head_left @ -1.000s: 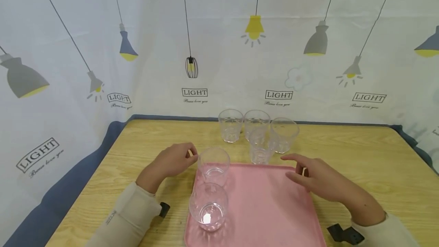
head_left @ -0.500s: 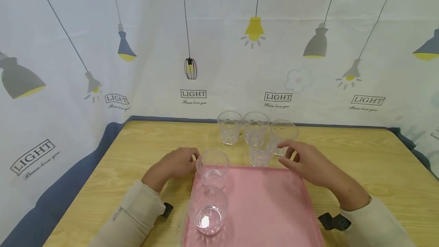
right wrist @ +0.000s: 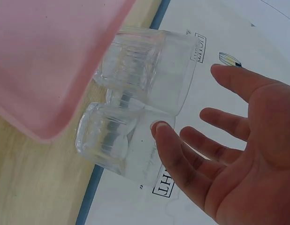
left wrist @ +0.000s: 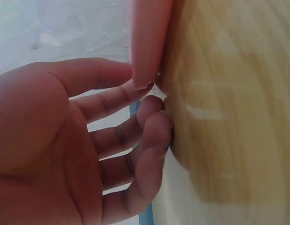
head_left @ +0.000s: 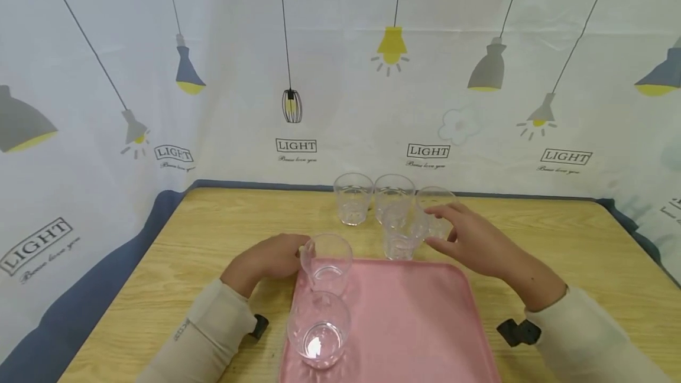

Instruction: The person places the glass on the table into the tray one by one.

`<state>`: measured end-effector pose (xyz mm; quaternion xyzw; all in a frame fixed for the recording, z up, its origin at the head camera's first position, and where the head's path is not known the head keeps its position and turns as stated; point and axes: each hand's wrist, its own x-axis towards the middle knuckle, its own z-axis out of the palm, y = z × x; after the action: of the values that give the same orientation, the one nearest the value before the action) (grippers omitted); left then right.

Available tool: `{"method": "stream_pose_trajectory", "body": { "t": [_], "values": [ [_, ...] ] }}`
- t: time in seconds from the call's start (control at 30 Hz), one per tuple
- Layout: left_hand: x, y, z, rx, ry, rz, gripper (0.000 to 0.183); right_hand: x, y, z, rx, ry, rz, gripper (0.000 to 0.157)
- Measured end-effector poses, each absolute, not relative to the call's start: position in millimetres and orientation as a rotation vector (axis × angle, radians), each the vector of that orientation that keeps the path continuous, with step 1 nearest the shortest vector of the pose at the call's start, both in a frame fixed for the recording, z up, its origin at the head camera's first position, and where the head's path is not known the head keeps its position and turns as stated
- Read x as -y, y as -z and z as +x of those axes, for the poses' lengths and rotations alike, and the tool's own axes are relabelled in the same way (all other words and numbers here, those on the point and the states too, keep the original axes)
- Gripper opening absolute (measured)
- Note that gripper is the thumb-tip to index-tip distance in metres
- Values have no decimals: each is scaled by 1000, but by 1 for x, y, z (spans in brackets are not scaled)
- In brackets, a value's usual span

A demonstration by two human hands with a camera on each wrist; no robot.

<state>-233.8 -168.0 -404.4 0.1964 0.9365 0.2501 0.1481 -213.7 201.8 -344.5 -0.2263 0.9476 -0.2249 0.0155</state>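
Note:
My left hand (head_left: pixel 268 259) is at the far left corner of a pink tray (head_left: pixel 415 324). In the left wrist view its thumb and index finger pinch the tray rim (left wrist: pixel 146 47), the other fingers curled by the wood. Two clear tumblers stand upright on the tray's left side, a rear tumbler (head_left: pixel 328 262) and a front tumbler (head_left: pixel 319 333). My right hand (head_left: pixel 473 238) reaches past the far right corner, fingers spread, holding nothing. Beside its fingertips are a near tumbler (head_left: pixel 399 244) and a right tumbler (head_left: pixel 435 197), partly hidden by the hand.
Two more tumblers, a left one (head_left: pixel 353 203) and a middle one (head_left: pixel 392 188), stand near the back edge of the wooden table (head_left: pixel 239 211). Behind it hangs a white curtain (head_left: pixel 340 99) printed with lamps. Beige sleeves (head_left: pixel 210 330) and black wrist devices (head_left: pixel 518 333) are at the forearms.
My right hand has moved forward and left from the tray's far right corner to the tumblers. My left hand has shifted slightly toward the tray corner, its fingertips now at the rim.

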Motion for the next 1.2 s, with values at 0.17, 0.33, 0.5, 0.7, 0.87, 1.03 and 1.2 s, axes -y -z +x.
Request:
{"method": "stream_pose_trajectory", "body": {
  "t": [0.17,0.33,0.5,0.7,0.87,1.03,1.2],
  "values": [
    [170,409,-236,-2628,-751,596,25,-193,340,-221,-2944,621,-740,67],
    [173,412,-236,-2569,-756,651,40,-183,340,-230,-2911,574,-745,75],
    [176,415,-238,-2458,-876,559,26,-177,343,-236,-2903,543,-782,78],
    [179,417,-239,-2416,-919,511,16,-173,349,-242,-2900,521,-767,83],
    [178,418,-238,-2380,-969,482,16,-171,353,-241,-2904,533,-762,84],
    [179,418,-237,-2363,-998,458,16,-169,355,-241,-2929,539,-776,84],
    [179,418,-238,-2398,-973,453,13,-169,356,-242,-2928,547,-753,86]
  ]
}}
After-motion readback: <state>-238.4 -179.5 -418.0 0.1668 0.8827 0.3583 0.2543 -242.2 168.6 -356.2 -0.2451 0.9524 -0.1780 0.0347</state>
